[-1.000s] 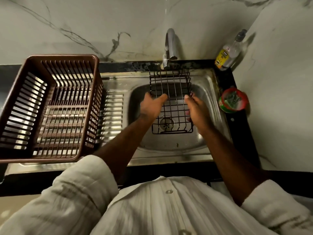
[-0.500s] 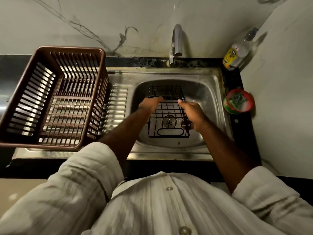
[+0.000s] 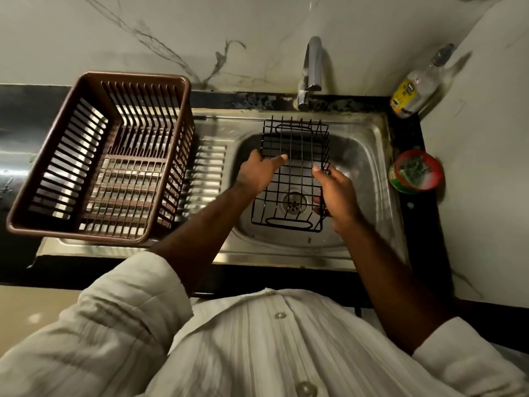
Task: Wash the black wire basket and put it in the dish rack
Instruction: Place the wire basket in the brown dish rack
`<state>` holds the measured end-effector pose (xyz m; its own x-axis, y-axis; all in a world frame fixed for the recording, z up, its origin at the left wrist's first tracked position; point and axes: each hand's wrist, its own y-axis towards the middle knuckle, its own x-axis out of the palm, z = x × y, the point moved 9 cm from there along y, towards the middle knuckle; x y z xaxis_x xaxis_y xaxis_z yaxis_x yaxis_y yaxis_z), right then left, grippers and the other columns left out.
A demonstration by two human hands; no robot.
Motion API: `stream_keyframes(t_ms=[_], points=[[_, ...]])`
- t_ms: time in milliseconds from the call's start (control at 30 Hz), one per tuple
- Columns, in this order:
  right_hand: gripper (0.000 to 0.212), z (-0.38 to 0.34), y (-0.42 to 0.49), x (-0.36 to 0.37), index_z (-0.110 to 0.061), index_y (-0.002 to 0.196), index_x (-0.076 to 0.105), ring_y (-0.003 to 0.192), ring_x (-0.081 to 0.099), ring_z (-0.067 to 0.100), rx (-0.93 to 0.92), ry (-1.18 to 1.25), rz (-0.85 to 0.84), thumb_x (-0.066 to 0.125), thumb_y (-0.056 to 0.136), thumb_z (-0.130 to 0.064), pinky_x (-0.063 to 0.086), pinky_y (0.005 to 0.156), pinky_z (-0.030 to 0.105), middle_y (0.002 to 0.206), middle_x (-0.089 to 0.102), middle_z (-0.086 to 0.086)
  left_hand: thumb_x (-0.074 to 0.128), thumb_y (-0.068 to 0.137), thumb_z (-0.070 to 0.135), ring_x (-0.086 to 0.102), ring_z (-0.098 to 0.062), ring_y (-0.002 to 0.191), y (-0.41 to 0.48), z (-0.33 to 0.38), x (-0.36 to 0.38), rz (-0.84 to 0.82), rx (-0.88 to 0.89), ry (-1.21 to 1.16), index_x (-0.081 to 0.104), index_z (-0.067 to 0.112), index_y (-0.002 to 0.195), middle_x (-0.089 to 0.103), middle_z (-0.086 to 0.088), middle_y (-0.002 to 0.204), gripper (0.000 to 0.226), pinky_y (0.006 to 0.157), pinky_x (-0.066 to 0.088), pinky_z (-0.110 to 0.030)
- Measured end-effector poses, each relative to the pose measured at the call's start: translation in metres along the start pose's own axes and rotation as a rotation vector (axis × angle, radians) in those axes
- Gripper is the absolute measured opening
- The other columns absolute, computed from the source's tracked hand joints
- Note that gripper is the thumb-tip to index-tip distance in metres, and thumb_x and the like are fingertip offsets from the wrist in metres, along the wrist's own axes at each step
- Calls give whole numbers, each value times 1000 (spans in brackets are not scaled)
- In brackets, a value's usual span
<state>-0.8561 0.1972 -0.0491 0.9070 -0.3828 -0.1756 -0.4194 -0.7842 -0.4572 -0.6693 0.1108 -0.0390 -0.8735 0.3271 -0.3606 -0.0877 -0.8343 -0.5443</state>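
the left hand (image 3: pixel 259 173) holds the left side of the black wire basket (image 3: pixel 291 179), thumb on top, its fingers hidden under the wires. the right hand (image 3: pixel 336 196) grips the right side, fingers curled round the edge. the basket is held over the sink (image 3: pixel 363 156), far end near the tap (image 3: pixel 312 67). it looks light and stiff, maybe slippery when wet, so the side rims are good to hold. i cannot tell if water runs.

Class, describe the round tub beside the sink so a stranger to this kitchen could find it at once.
Find the steel sink, then the black counter strip along its right side. The tub sits there, nearer than the clear bottle in the corner. Unlike that tall bottle, it is low and round, red-rimmed with green sides.
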Motion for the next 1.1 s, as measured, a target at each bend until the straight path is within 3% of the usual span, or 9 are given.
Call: stream_keyframes(t_ms=[133, 300, 433, 533, 667, 800, 900, 1033, 1100], points=[[43, -3, -8, 17, -33, 134, 60, 113, 65, 22, 34, 2, 26, 63, 94, -48, 57, 93, 49, 110, 62, -22, 63, 84, 63, 54, -27, 124, 0, -2, -20, 17, 5, 17, 44, 17, 144, 56, -8, 140, 78, 105, 46, -45], [38, -16, -26, 44, -34, 128, 64, 109, 64, 20, 21, 4, 87, 64, 93, -48, 57, 92, 46, 113, 66, -13, 38, 102, 56, 54, -29, 125, 0, -3, -52, -13, 90, 29, 45, 16, 143, 56, -11, 136, 58, 104, 46, -46], [14, -32, -49, 80, -38, 106, 67, 102, 63, 15, -3, 29, 140, 64, 94, -45, 55, 95, 45, 105, 66, -15, 37, 104, 53, 56, -16, 100, -1, -3, -94, -30, 138, 54, 49, 13, 135, 58, -10, 127, 52, 76, 44, -32], [11, -53, -69, 112, -39, 108, 65, 92, 59, 3, -58, 42, 164, 63, 97, -38, 54, 87, 36, 93, 62, -23, 42, 103, 54, 49, -17, 112, -6, -1, -131, -57, 183, 65, 39, 12, 145, 51, -7, 134, 60, 84, 42, -29], [31, -83, -90, 160, -33, 125, 63, 98, 64, 12, -98, 71, 176, 63, 95, -41, 54, 85, 36, 99, 67, -15, 43, 98, 60, 41, -31, 139, -15, 3, -194, -41, 243, 39, 34, 14, 152, 41, -13, 153, 71, 112, 37, -49], [45, -112, -106, 209, -31, 129, 63, 113, 63, 14, -157, 64, 173, 65, 88, -51, 54, 99, 48, 122, 67, -7, 42, 100, 56, 40, -29, 140, -19, 8, -256, -10, 297, 6, 33, 15, 153, 43, -9, 152, 67, 111, 36, -46], [60, -130, -113, 250, -30, 140, 55, 117, 60, 13, -215, 54, 155, 64, 86, -54, 54, 97, 43, 134, 63, -4, 45, 101, 55, 38, -27, 142, -18, 6, -307, 38, 322, -20, 26, 16, 156, 38, -9, 157, 71, 113, 33, -44], [53, -138, -114, 301, -23, 143, 51, 91, 56, -2, -248, 5, 97, 61, 96, -45, 48, 82, 26, 97, 59, -22, 49, 93, 63, 49, -27, 131, -4, -15, -360, 56, 304, -31, 39, 18, 150, 50, -8, 147, 73, 110, 39, -51], [50, -133, -112, 332, -25, 140, 53, 94, 59, 1, -230, -35, 48, 59, 96, -47, 54, 88, 32, 106, 66, -12, 51, 95, 58, 53, -27, 126, 5, -33, -381, 79, 280, -34, 45, 16, 145, 55, -9, 140, 66, 107, 44, -49]])
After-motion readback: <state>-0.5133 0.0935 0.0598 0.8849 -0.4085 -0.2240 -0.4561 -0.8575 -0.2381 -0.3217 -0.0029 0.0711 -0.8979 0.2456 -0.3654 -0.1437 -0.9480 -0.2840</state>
